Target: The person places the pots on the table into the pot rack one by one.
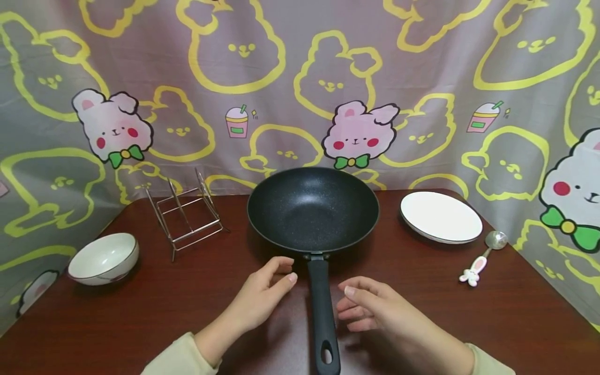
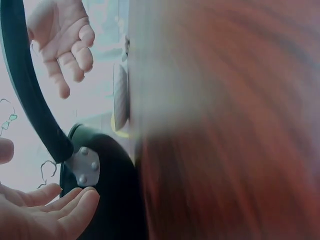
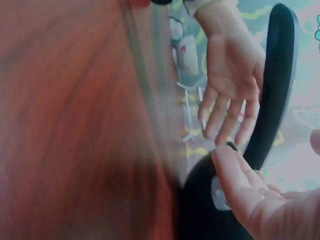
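A black wok (image 1: 313, 213) stands in the middle of the table, its long handle (image 1: 322, 312) pointing toward me. On the handle's left, near the wok's rim, is my left hand (image 1: 262, 294), fingers relaxed and holding nothing. My right hand (image 1: 375, 307) is on the other side of the handle, loosely bent and apart from it. Between the two hands, the left wrist view shows the handle (image 2: 35, 90) and its riveted metal bracket (image 2: 85, 166). The right wrist view also shows the handle (image 3: 277, 85) untouched, with my left hand (image 3: 232, 75) beyond it.
A white bowl (image 1: 104, 259) sits at the left, with a wire rack (image 1: 189, 216) behind it. To the right are a white plate (image 1: 440, 216) and a spoon with a rabbit-shaped handle (image 1: 478, 264). A patterned curtain (image 1: 290, 67) hangs around the table (image 1: 187, 297).
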Available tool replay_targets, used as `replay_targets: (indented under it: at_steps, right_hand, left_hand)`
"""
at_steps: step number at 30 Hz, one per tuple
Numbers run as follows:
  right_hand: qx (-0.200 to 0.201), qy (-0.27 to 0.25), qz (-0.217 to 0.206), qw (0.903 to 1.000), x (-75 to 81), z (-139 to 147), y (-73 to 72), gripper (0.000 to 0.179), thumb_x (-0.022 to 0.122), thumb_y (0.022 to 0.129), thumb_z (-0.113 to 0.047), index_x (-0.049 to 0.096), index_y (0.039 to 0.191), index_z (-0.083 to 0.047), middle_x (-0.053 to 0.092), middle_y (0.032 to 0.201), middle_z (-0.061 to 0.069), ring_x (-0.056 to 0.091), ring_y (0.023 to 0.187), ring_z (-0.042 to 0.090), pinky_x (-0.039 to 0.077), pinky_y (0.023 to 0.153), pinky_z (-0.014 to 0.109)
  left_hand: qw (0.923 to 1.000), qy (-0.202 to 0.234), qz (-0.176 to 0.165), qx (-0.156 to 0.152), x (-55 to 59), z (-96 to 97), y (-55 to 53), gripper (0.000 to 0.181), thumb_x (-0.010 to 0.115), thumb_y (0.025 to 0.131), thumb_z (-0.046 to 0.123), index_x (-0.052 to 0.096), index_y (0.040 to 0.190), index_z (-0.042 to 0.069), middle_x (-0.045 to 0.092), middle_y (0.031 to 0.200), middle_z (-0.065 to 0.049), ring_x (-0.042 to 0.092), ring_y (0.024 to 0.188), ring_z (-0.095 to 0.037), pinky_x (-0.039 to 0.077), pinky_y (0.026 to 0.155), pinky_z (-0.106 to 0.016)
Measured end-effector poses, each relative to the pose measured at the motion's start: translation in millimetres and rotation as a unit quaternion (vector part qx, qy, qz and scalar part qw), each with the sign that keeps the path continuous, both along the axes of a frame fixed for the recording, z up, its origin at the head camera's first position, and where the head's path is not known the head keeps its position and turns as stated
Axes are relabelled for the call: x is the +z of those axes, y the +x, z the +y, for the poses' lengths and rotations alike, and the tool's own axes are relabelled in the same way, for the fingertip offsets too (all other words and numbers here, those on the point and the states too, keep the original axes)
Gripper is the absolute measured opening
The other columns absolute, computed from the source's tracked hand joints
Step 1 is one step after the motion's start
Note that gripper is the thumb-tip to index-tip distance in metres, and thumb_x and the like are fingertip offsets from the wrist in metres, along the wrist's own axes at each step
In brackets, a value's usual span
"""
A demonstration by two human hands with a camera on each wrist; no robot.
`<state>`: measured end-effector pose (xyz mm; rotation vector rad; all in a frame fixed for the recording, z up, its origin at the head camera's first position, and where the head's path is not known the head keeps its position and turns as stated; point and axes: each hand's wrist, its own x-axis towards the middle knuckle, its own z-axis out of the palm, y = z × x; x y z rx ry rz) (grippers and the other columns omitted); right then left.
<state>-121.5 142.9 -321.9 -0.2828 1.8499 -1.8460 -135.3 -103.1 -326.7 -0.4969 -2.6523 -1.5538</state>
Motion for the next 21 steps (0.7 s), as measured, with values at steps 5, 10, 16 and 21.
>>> replay_targets:
  at_steps: [5, 10, 16, 21]
  right_hand:
    - [0.041, -0.042, -0.027, 0.9979, -5.2, -8.4, 4.6, 0.042, 0.044, 0.096, -0.031, 0.045, 0.12, 0.004, 0.065, 0.092, 0.006, 0.065, 0.084, 0.016, 0.055, 0.076, 0.037]
    - [0.073, -0.08, -0.04, 0.9933, -9.4, -17.6, 9.8, 0.03, 0.042, 0.096, -0.029, 0.05, 0.111, -0.004, 0.065, 0.087, 0.002, 0.065, 0.079, 0.013, 0.055, 0.071, 0.033]
    - [0.079, -0.085, -0.064, 0.9912, -12.4, -26.9, 14.0, 0.035, 0.042, 0.096, -0.03, 0.048, 0.115, -0.001, 0.065, 0.086, 0.002, 0.066, 0.074, 0.013, 0.055, 0.067, 0.031]
    - [0.071, -0.069, -0.084, 0.9916, -12.1, -32.9, 15.9, 0.049, 0.044, 0.096, -0.032, 0.04, 0.129, 0.004, 0.067, 0.09, 0.006, 0.067, 0.079, 0.016, 0.055, 0.066, 0.031]
  left_hand:
    - [0.9989, 0.018, -0.031, -0.029, -3.4, 8.5, -4.9, 0.035, 0.052, 0.093, 0.03, 0.055, 0.119, 0.007, 0.06, 0.115, -0.014, 0.061, 0.096, -0.022, 0.048, 0.077, -0.032]
    - [0.9974, 0.039, -0.041, -0.045, -6.9, 15.5, -8.7, 0.034, 0.052, 0.093, 0.029, 0.055, 0.119, 0.006, 0.061, 0.113, -0.013, 0.06, 0.093, -0.021, 0.048, 0.074, -0.029]
    - [0.9899, 0.101, -0.079, -0.061, -9.1, 23.0, -11.9, 0.038, 0.051, 0.093, 0.026, 0.051, 0.121, 0.0, 0.061, 0.11, -0.014, 0.061, 0.096, -0.024, 0.053, 0.079, -0.035]
    - [0.9846, 0.124, -0.108, -0.059, -11.0, 28.3, -15.9, 0.038, 0.051, 0.093, 0.026, 0.051, 0.121, -0.001, 0.06, 0.111, -0.015, 0.061, 0.097, -0.022, 0.053, 0.082, -0.039]
